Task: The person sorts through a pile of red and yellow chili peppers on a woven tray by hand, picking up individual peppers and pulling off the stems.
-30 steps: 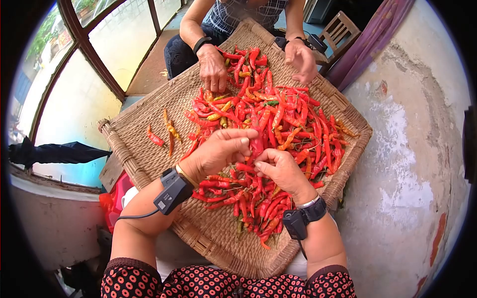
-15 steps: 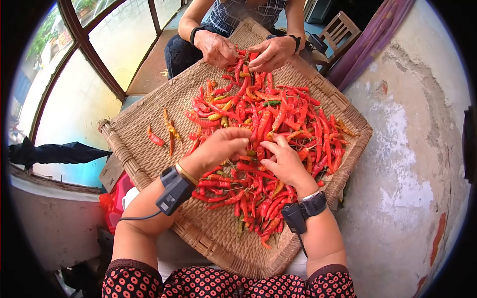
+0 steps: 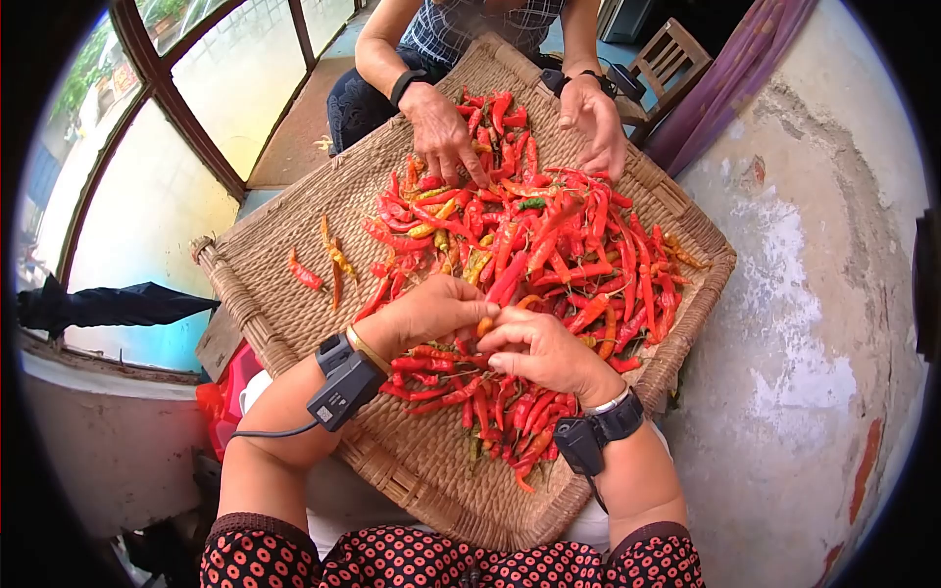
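While another person's hands [image 3: 441,127] rest on the far side of the chili heap [image 3: 564,230] on the woven tray [image 3: 284,294], the wearer's left hand [image 3: 431,312] and right hand [image 3: 544,348] meet at its near middle, fingertips narrowed around one orange chili [image 3: 487,323], single-pod handling that seems to call for a fine, steady pinch.

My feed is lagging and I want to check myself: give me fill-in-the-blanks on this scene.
The chillies lie on a ___ tray.
Most chillies are ___ in colour.
The left hand and right hand are at the pile's ___ side; another person's hands are at the far side.
Missing: woven; red; near
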The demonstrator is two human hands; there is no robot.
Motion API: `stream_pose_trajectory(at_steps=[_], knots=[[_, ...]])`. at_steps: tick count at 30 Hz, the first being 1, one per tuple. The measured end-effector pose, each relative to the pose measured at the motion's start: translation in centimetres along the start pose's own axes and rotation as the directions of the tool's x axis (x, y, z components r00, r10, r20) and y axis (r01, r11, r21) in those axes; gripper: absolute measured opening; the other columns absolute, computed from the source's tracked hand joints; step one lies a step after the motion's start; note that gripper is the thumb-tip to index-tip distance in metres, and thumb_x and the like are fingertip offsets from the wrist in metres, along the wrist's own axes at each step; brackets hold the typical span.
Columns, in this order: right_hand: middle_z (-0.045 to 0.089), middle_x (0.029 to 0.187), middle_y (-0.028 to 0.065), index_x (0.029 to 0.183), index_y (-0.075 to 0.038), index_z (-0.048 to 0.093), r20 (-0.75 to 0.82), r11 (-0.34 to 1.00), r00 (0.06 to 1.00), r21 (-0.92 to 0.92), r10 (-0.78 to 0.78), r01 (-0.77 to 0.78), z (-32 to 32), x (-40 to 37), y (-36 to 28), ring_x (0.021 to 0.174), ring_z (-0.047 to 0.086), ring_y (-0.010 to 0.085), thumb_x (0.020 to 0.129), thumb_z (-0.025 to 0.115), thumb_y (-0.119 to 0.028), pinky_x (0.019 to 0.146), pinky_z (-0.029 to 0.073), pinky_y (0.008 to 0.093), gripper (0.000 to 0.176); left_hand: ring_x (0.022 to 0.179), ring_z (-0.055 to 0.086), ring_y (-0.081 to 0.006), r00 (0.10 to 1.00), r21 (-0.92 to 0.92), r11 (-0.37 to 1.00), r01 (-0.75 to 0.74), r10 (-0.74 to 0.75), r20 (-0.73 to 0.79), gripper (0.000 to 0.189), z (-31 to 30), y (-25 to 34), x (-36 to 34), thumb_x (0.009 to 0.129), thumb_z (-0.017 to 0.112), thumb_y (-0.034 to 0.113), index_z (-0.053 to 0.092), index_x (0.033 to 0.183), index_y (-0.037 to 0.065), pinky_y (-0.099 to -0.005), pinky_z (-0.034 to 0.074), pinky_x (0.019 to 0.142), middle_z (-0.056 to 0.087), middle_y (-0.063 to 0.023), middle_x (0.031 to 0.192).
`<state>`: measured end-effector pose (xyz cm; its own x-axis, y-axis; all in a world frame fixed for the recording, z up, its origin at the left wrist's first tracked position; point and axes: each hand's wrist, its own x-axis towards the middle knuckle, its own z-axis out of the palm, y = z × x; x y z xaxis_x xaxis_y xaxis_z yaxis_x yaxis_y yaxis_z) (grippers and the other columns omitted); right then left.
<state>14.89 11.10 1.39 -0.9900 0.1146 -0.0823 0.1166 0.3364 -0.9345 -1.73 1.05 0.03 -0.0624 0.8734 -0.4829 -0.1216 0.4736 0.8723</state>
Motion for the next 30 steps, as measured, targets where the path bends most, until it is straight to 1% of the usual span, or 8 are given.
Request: stream_pose_trajectory(at_steps=[3, 8, 13, 15, 17, 21, 24, 30], knots=[[0.057, 0.092, 0.0111, 0.087, 0.000, 0.061, 0.047, 1.000, 0.999, 0.020, 0.010, -0.011, 0.3, -0.2, -0.6, 0.086, 0.057, 0.0230, 0.073, 0.060, -0.014, 0.076, 0.044, 0.0306, 0.020, 0.047, 0.042, -0.0026, 0.995, 0.178, 0.980, -0.088, 0.078, 0.062, 0.018, -0.4, -0.1, -0.1, 0.084, 0.057, 0.023, 0.061, 0.079, 0.006, -0.0174, 0.032, 0.042, 0.049, 0.0058, 0.056], [0.056, 0.082, 0.0100, 0.082, 0.000, 0.061, 0.234, 0.994, 0.971, -0.095, -0.038, 0.062, 0.4, -0.5, -0.5, 0.080, 0.056, 0.0228, 0.073, 0.060, -0.015, 0.072, 0.044, 0.0315, 0.017, 0.043, 0.037, -0.0017, 0.984, -0.045, 0.991, -0.126, 0.119, -0.136, 0.016, -2.5, 1.9, -2.0, 0.081, 0.060, 0.022, 0.061, 0.075, 0.008, -0.0168, 0.028, 0.040, 0.047, 0.0052, 0.054], [0.056, 0.076, 0.0073, 0.084, 0.000, 0.060, 0.116, 0.986, 0.983, -0.068, -0.143, 0.151, 0.5, -0.6, -1.1, 0.072, 0.057, 0.0192, 0.076, 0.059, -0.014, 0.066, 0.045, 0.0281, 0.016, 0.053, 0.045, -0.0025, 0.933, -0.142, 0.947, -0.289, 0.245, -0.264, 0.027, -4.1, 1.6, -1.7, 0.086, 0.053, 0.025, 0.055, 0.100, 0.002, -0.0160, 0.034, 0.046, 0.054, 0.0023, 0.068], [0.057, 0.078, 0.0034, 0.091, 0.000, 0.058, -0.069, 0.886, 0.988, 0.454, 0.136, -0.090, 0.4, -0.8, -2.1, 0.065, 0.057, 0.0124, 0.080, 0.056, -0.013, 0.061, 0.046, 0.0228, 0.018, 0.056, 0.047, -0.0025, 0.887, -0.091, 0.936, -0.341, 0.288, -0.361, 0.034, -3.3, 1.5, -1.3, 0.087, 0.050, 0.025, 0.051, 0.111, 0.001, -0.0159, 0.036, 0.048, 0.056, 0.0010, 0.073], [0.058, 0.081, 0.0017, 0.100, 0.000, 0.055, -0.064, 0.850, 0.986, 0.517, 0.156, -0.101, -0.2, -1.0, -1.6, 0.063, 0.056, 0.0073, 0.083, 0.053, -0.012, 0.059, 0.046, 0.0192, 0.021, 0.066, 0.051, -0.0043, 0.952, 0.032, 0.965, -0.262, 0.264, -0.155, 0.041, -1.9, 0.9, -1.6, 0.089, 0.048, 0.028, 0.043, 0.121, 0.002, -0.0178, 0.042, 0.056, 0.058, -0.0002, 0.086], [0.058, 0.084, 0.0027, 0.105, 0.000, 0.053, -0.173, 0.727, 0.970, 0.687, 0.171, -0.005, -0.3, -1.0, -1.5, 0.064, 0.056, 0.0073, 0.084, 0.052, -0.013, 0.057, 0.045, 0.0195, 0.025, 0.072, 0.051, -0.0049, 0.955, -0.095, 0.968, -0.232, 0.246, 0.164, 0.036, 0.6, 0.5, -2.1, 0.086, 0.054, 0.028, 0.051, 0.111, 0.003, -0.0193, 0.042, 0.064, 0.057, 0.0023, 0.087], [0.058, 0.092, 0.0032, 0.110, 0.000, 0.050, -0.167, 0.694, 0.967, 0.720, 0.195, -0.016, -0.1, -0.9, -1.5, 0.067, 0.057, 0.0083, 0.084, 0.053, -0.013, 0.057, 0.045, 0.0195, 0.029, 0.069, 0.049, -0.0034, 0.959, -0.205, 0.955, -0.214, 0.246, 0.143, 0.031, 1.3, -0.1, -1.8, 0.085, 0.056, 0.021, 0.051, 0.109, 0.003, -0.0183, 0.040, 0.061, 0.057, 0.0031, 0.085], [0.054, 0.098, 0.0069, 0.117, 0.001, 0.041, -0.225, 0.870, 0.962, 0.492, 0.154, -0.024, 0.6, 0.0, -1.4, 0.083, 0.055, 0.0090, 0.081, 0.051, 0.002, 0.072, 0.045, 0.0212, 0.038, 0.064, 0.048, -0.0022, 0.985, -0.354, 0.922, -0.159, 0.170, -0.001, 0.025, 1.6, 0.2, -2.0, 0.083, 0.057, 0.015, 0.053, 0.105, 0.004, -0.0167, 0.038, 0.055, 0.057, 0.0030, 0.077]])
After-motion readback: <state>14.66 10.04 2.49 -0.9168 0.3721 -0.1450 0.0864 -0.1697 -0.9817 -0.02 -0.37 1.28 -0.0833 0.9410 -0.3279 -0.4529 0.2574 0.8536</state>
